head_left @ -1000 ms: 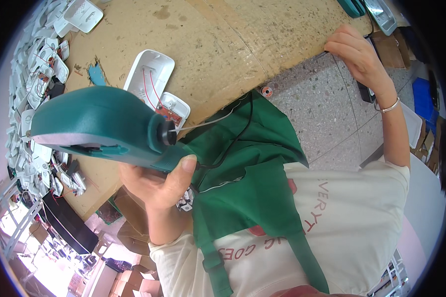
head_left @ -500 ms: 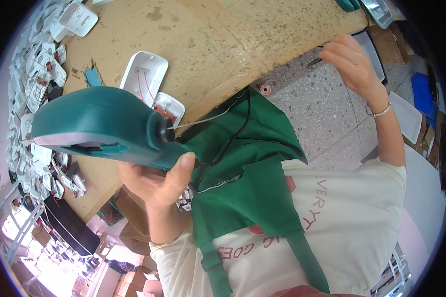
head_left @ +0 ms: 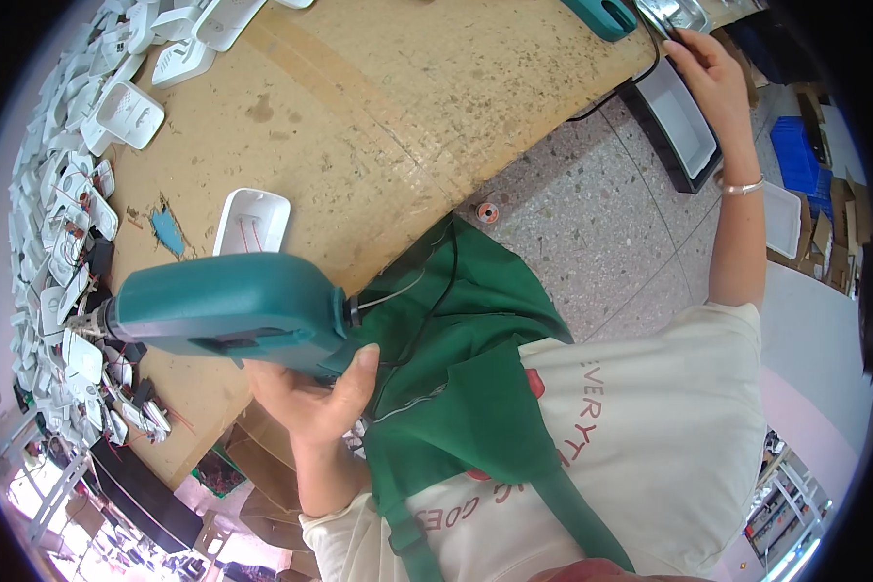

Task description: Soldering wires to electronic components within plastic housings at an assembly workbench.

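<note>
My left hand (head_left: 310,403) grips a teal soldering gun (head_left: 228,306) by its handle, over the near left part of the table. Its metal nose points left, and a thin solder wire enters its back end. Just beyond the gun lies a white plastic housing (head_left: 254,221) with red wires inside; the gun hides its near part. At the far right, my right hand (head_left: 716,82) is closed on thin dark tweezers (head_left: 671,33), whose tips are at a metal tray (head_left: 687,14).
White housings and wired parts (head_left: 78,242) are heaped along the table's left side. A teal tool (head_left: 601,16) lies by the metal tray. A solder spool (head_left: 487,212) is near the table edge. A black-rimmed bin (head_left: 684,136) stands below my right hand. A black cord crosses my green apron (head_left: 475,320).
My right hand has moved farther out, to the metal tray. The soldering gun has turned so its nose shows at the left. The view has shifted, showing more of the far table.
</note>
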`<act>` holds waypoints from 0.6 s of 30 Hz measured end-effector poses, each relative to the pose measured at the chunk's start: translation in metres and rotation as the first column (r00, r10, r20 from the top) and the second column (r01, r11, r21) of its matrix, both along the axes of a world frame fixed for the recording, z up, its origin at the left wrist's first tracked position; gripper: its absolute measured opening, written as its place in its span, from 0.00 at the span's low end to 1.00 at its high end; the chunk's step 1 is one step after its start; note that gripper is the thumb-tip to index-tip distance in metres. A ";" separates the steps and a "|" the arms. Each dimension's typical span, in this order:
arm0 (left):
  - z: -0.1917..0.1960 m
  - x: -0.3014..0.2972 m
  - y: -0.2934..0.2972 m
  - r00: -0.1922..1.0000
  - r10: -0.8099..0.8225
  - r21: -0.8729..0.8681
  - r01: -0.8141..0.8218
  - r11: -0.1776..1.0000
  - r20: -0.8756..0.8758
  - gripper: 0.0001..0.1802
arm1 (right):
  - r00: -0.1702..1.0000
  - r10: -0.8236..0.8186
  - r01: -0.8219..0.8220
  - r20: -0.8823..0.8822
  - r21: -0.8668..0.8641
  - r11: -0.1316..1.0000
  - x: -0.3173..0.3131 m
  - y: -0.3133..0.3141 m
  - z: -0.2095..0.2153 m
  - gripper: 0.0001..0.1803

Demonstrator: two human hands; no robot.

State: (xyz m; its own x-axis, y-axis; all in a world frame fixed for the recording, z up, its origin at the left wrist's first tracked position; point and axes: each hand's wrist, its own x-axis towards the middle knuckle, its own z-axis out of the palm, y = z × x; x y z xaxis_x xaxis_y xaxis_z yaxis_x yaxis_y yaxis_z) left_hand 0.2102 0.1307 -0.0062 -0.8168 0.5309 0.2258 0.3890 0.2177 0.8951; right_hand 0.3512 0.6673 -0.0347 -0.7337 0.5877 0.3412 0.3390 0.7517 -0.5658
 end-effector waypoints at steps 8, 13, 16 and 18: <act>-0.007 0.004 -0.001 0.995 -0.049 0.030 0.047 0.998 0.085 0.35 | 0.977 -0.062 -0.077 0.202 0.613 0.786 -0.063 -0.097 -0.022 0.17; -0.004 0.004 0.001 0.998 -0.062 -0.020 0.061 0.998 -0.033 0.35 | 0.992 -0.058 -0.014 0.113 0.554 0.832 -0.082 -0.135 0.014 0.18; -0.002 0.002 0.008 0.989 -0.146 -0.005 0.146 0.989 0.000 0.34 | 0.963 0.141 -0.097 -0.230 0.195 0.976 -0.062 -0.181 0.044 0.07; -0.003 -0.001 0.017 0.983 -0.137 -0.072 0.128 0.989 -0.126 0.32 | 0.844 0.505 -0.531 -0.179 -0.408 0.743 -0.026 -0.219 0.059 0.09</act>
State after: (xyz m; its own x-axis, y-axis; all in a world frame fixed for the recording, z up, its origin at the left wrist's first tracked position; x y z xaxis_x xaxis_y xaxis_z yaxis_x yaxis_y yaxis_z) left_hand 0.2093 0.1481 -0.0093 -0.7041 0.6491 0.2878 0.5302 0.2109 0.8212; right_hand 0.3248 0.4486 0.0246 -0.9562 0.2160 0.1975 -0.0718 0.4811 -0.8737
